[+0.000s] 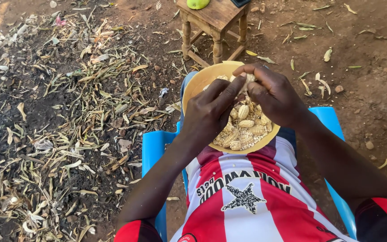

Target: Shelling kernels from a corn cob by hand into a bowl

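Note:
A yellow plastic bowl (201,82) rests on my lap and holds several small maize cobs (245,123) with loose kernels. Both hands meet over the bowl's far side on one pale maize cob (247,81). My left hand (208,113) reaches across from the left with its fingers stretched onto the cob. My right hand (274,93) wraps the cob from the right, thumb on top. Most of that cob is hidden by my fingers.
I sit on a blue plastic chair (152,150). A small wooden stool (214,22) stands just ahead on bare earth, with a green fruit (198,3) on it. Dry husks and leaves (63,116) litter the ground to the left.

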